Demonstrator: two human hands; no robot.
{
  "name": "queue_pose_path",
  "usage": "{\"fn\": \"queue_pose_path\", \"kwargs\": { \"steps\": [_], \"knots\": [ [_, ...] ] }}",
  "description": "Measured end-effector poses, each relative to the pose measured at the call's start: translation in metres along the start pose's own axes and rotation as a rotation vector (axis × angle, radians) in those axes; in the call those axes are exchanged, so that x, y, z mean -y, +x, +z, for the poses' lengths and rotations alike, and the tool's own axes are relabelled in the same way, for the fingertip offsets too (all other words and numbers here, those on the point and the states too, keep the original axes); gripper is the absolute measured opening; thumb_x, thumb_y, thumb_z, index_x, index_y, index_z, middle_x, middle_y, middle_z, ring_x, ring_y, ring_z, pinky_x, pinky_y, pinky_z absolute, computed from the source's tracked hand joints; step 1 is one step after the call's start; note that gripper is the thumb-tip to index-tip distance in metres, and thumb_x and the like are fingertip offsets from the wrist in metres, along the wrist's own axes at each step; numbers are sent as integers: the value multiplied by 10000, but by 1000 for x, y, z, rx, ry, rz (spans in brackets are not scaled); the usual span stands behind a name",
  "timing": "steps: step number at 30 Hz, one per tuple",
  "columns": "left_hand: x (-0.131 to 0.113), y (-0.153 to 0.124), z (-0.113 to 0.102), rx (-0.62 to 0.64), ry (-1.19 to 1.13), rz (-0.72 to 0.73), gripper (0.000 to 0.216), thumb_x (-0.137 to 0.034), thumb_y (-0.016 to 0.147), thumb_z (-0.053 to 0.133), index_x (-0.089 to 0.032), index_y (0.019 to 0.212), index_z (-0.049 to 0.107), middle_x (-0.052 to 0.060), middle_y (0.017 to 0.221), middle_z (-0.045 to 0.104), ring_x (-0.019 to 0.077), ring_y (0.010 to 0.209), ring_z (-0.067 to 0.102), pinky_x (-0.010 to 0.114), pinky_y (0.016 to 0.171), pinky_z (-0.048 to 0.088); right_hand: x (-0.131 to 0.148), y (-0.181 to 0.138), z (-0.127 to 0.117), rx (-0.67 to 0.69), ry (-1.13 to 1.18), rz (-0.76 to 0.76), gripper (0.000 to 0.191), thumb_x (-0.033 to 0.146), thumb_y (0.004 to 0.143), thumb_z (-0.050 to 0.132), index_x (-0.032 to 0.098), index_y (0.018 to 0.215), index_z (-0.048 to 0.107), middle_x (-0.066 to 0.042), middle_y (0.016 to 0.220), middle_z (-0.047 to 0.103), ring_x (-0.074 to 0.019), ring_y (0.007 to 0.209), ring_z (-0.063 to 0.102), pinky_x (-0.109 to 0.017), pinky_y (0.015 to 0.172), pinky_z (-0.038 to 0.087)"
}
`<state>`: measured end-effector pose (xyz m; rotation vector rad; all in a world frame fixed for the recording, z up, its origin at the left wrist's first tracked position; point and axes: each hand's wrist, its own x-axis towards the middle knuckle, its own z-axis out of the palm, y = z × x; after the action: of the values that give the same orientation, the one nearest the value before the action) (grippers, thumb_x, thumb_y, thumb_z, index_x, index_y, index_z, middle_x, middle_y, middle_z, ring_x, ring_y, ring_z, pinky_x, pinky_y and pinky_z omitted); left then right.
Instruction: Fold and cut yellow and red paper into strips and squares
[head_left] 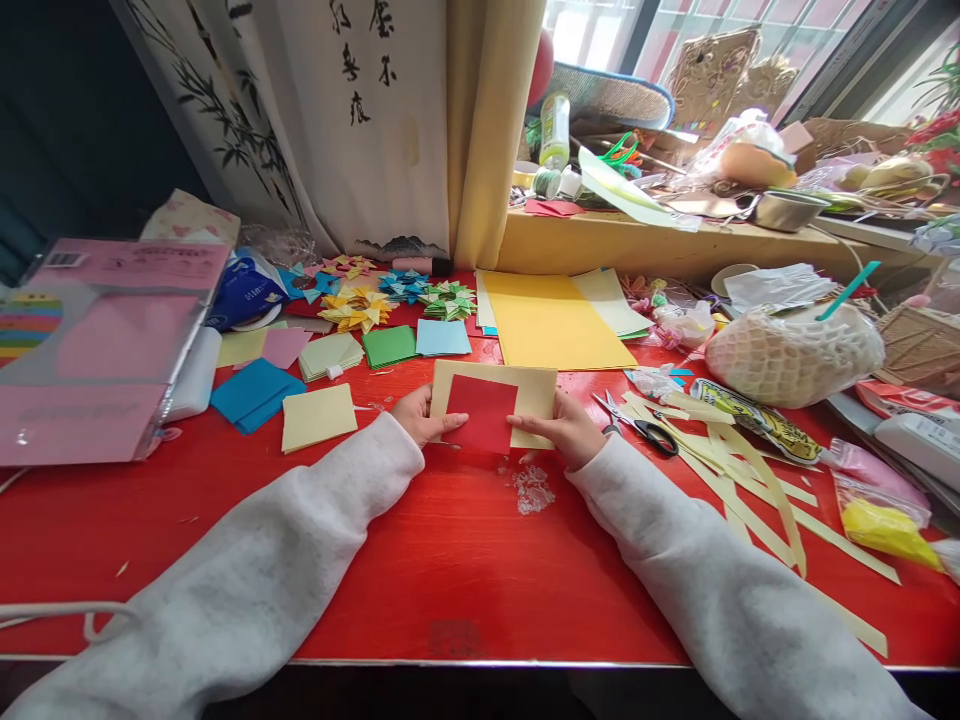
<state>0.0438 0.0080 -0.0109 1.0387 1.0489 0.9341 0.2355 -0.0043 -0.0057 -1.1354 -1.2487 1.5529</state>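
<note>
Between both hands a red paper square (484, 412) is held flat against a larger pale yellow sheet of paper (534, 384). My left hand (421, 412) is closed on the left side, its thumb on the red square's edge. My right hand (574, 428) is closed on the right side, its thumb reaching to the red paper's right edge. The other fingers are behind the sheets. Scissors (637, 425) lie right of my right hand, beside cut pale yellow paper strips (739, 480). A stack of pale yellow squares (319, 418) rests left of my left hand.
Blue (257, 394), green (389, 346) and light blue paper squares (443, 338) lie at the back left, near folded paper stars (358, 308). A large yellow sheet (559, 320) is behind my hands. At right sits a netted, wrapped round object (795, 350) with a straw.
</note>
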Motion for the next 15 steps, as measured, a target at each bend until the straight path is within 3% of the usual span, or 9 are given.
{"fn": "queue_pose_path", "kwargs": {
  "steps": [4,9,15],
  "knots": [
    [-2,-1,-1,67,-32,3,448,-237,499,705,-118,885,511,19,707,625,165,630,595,272,521,518,-4,3,-5,-20,-21,-38,503,295,548,653,178,1002,470,-69,873,592,-148,544,563,-230,351,454],
    [-7,-2,-2,77,-48,-44,393,-340,610,616,-138,933,519,43,780,625,180,671,590,290,485,523,-7,5,-11,-43,-74,-102,441,296,566,645,176,961,489,-36,734,593,-155,545,556,-243,374,447],
    [-4,1,-4,110,13,-40,519,-212,504,705,-131,964,479,35,711,641,189,627,607,302,514,517,-4,4,-7,-62,-42,-128,438,273,557,653,183,957,499,-56,920,586,-182,729,570,-264,529,484]
  ]
}}
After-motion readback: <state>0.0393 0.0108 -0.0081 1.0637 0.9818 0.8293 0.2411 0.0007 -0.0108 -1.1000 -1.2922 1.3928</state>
